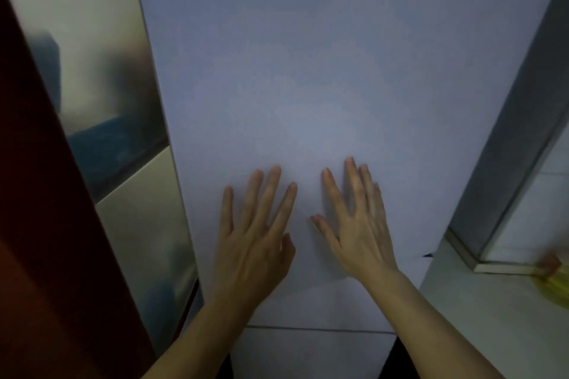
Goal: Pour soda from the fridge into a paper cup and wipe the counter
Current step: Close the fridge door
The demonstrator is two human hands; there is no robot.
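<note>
While both my left hand (252, 243) and right hand (358, 224) lie flat, grip released, on the shut fridge door (308, 71), fetching soda is pending; next requires finding the door edge.

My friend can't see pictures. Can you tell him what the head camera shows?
Two bare hands, the left hand and right hand, are held flat with fingers spread against a closed white fridge door. A pale counter lies to the right, a glossy tiled wall to the left.
</note>
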